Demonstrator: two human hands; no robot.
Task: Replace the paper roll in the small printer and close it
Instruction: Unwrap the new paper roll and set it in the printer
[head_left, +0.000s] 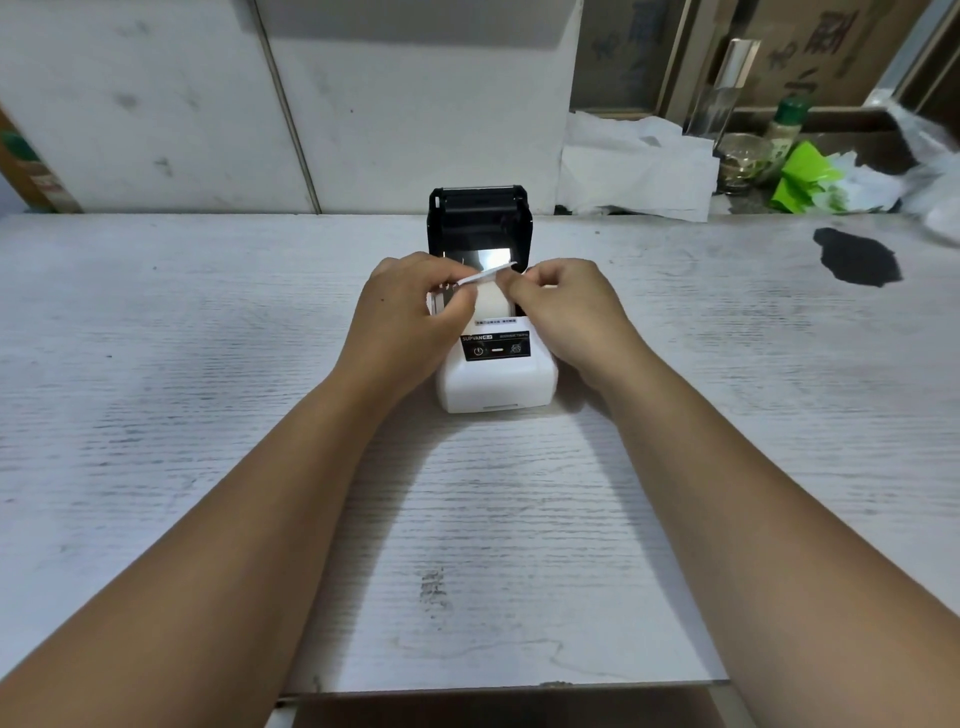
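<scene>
A small white printer (496, 379) stands in the middle of the pale wood-grain table (208, 364). Its black lid (479, 223) is tipped up and open at the back. A white paper roll (491, 301) sits in the open bay. The loose end of the paper (485, 274) is lifted above the roll. My left hand (410, 312) pinches that paper end from the left side. My right hand (566, 306) pinches it from the right, resting against the printer's right edge. Both hands hide the sides of the bay.
Crumpled white paper (634, 171) lies at the back right by the wall. Beside it are a glass jar (743, 161), a green-capped bottle (784, 135) and green wrapping (802, 179). A dark patch (857, 257) marks the table at right. The table's front edge (509, 686) is near me.
</scene>
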